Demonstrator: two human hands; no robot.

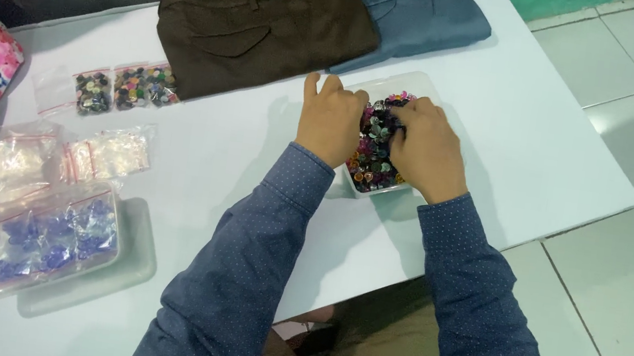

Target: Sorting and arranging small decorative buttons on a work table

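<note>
- Two blue dotted sleeves are seen nearest, crossing the near edge of the white surface (214, 147).
- One clear tray (429, 86) of mixed coloured buttons (373, 149) is set near the right edge; the left hand (330, 119) is laid on its left rim, fingers pressed together, and the right hand (424, 148) is curled into the buttons, though what is pinched cannot be told.
- Two folded trousers, one brown (264, 26) and one blue (419, 10), are laid along the far edge.
- Two small bags of dark buttons (125, 87) and one lidded box of blue pieces (51, 244) are kept toward the left edge.
- Open room is left mid-surface.
</note>
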